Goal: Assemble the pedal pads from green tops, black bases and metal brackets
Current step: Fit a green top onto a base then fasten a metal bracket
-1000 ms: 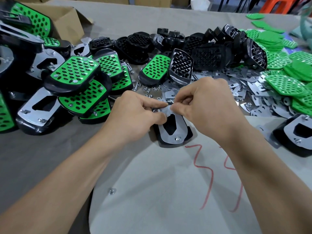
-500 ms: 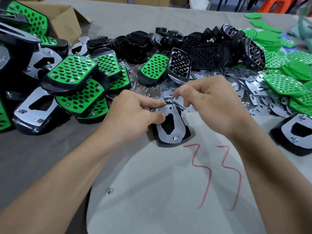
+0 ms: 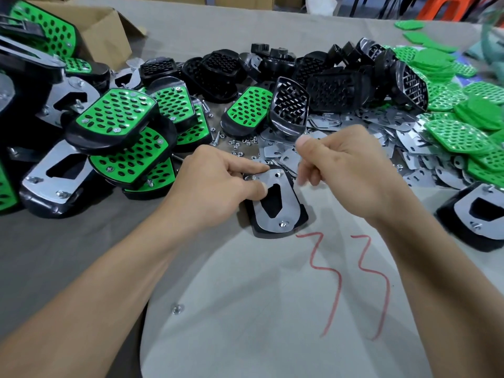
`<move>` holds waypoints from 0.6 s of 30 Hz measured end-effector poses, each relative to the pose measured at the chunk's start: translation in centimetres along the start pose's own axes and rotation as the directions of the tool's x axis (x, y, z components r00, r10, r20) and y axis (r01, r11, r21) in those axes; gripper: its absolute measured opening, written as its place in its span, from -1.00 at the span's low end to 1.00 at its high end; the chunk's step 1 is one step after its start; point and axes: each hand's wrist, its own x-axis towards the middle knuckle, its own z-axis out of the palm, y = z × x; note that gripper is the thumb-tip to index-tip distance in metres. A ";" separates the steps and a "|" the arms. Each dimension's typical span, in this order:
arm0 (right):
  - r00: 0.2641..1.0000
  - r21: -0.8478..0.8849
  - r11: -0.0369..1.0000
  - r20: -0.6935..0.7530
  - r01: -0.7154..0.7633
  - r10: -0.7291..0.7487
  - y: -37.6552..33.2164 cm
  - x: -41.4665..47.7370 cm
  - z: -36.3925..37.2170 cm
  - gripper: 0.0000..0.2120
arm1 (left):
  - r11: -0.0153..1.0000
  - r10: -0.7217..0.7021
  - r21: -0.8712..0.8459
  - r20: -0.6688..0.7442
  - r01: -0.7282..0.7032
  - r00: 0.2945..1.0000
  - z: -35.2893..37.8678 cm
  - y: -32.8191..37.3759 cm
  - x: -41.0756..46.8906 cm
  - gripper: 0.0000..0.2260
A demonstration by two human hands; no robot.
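A pedal pad lies face down at the table's middle, its black base under a metal bracket with a screw near its front end. My left hand holds the pad's far left corner, thumb pressed on the bracket and forefinger laid along its far edge. My right hand hovers just right of the pad with fingers curled and thumb raised; whether it pinches something small is not visible. Loose metal brackets lie beyond it, black bases behind them, green tops at the right.
Finished green-and-black pads are heaped at the left, beside a cardboard box. Small nuts and screws are scattered past my left hand. Another face-down pad lies at the right edge. A white sheet marked 33 in red lies in front.
My right hand has lifted off the bracket's far end and drawn back to the right. My left hand stays on the pad, whose far end now shows.
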 end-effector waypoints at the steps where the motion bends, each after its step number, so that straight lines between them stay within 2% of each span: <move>1: 1.000 0.018 1.000 -0.021 -0.003 0.004 0.1 0.0 -0.2 -0.56 | 1.000 0.002 0.000 0.003 -0.002 1.000 0.0 0.0 0.0 -0.68; 5: 0.993 0.054 0.998 0.119 0.010 -0.016 -0.1 0.0 0.1 -0.56 | 1.000 0.005 0.009 0.000 -0.005 1.000 0.0 0.1 -0.1 -0.69; 9: 1.000 0.083 0.996 0.003 -0.025 0.025 0.4 0.0 -0.2 -0.51 | 1.000 -0.001 -0.004 0.000 0.001 1.000 0.0 0.1 0.0 -0.70; 10: 1.000 0.112 0.993 0.013 -0.026 0.025 0.3 0.0 -0.4 -0.53 | 1.000 0.000 -0.001 -0.001 0.000 1.000 0.0 0.1 -0.1 -0.69; 13: 0.986 0.115 0.993 0.166 -0.022 0.003 -0.1 -0.2 -0.1 -0.52 | 1.000 0.004 0.010 0.003 -0.004 1.000 0.0 0.3 -0.1 -0.67; 14: 0.985 0.087 0.996 0.174 -0.023 0.008 -0.1 -0.1 0.1 -0.49 | 1.000 0.004 0.008 0.004 -0.004 1.000 0.1 0.3 -0.1 -0.67; 18: 0.997 0.091 0.994 0.032 -0.066 0.063 0.0 0.1 0.4 -0.53 | 1.000 -0.002 0.007 0.011 0.002 1.000 0.2 0.5 -0.1 -0.68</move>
